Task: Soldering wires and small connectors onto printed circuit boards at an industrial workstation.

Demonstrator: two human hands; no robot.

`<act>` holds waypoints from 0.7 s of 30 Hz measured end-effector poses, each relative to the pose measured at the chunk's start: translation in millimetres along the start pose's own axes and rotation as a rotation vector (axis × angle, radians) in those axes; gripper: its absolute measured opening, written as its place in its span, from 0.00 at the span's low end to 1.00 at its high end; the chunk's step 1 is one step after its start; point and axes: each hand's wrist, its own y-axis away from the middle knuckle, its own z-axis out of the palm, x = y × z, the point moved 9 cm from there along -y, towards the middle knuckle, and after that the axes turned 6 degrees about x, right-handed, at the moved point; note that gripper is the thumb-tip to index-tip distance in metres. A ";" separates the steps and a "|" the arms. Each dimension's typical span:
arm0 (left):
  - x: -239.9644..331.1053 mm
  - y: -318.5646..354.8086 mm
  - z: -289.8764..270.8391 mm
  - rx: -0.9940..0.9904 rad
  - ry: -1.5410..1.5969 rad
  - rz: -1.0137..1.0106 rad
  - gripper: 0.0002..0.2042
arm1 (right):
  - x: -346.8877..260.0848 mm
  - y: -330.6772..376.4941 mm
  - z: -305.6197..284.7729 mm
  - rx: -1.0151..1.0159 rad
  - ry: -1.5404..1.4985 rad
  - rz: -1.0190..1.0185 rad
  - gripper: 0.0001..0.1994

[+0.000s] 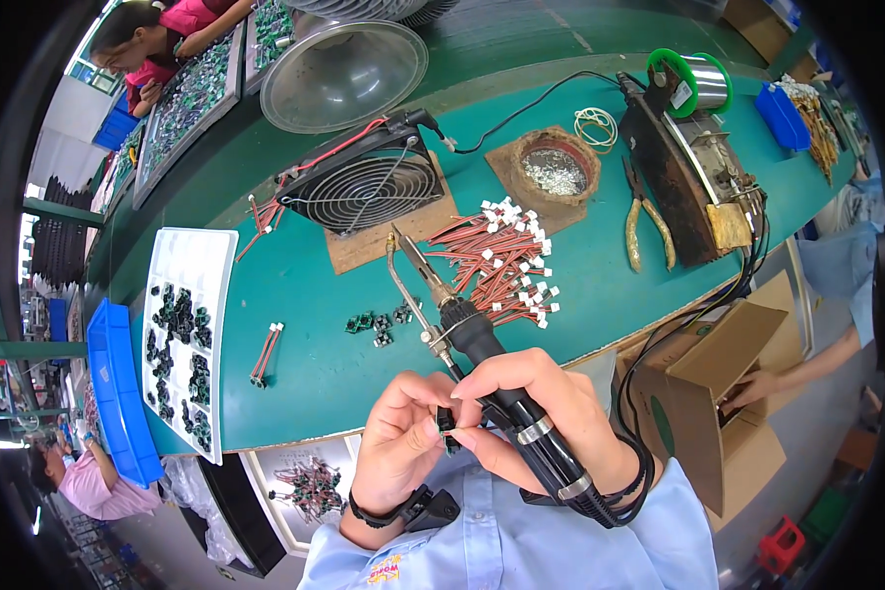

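Observation:
My right hand is wrapped round a black soldering iron, whose metal tip and thin solder-feed tube point up and away over the mat. Close to my shirt, my left hand pinches a small black part with a green circuit board. The fingertips of my right hand also touch that part. Beyond the hands, several similar small black-and-green parts lie on the mat. A heap of red-and-black wires with white connectors is spread to the right of the iron's tip. Two wires with white connectors lie at left.
A fan, a pot of solder bits, pliers and a solder-wire spool stand across the bench. At left are a white tray and a blue bin. Cables hang by my right arm; another person's hand reaches into a cardboard box.

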 end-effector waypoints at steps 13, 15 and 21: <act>1.4 -1.1 3.4 -0.019 -0.016 -0.006 0.09 | -6.4 -1.5 -5.1 0.016 0.027 -0.014 0.18; 1.4 -0.9 3.3 -0.033 -0.019 -0.027 0.09 | -6.1 -2.1 -6.2 0.008 0.028 -0.003 0.18; 13.4 1.1 -1.7 0.016 -0.211 0.012 0.08 | -1.7 -4.4 -7.4 -0.074 0.054 0.006 0.20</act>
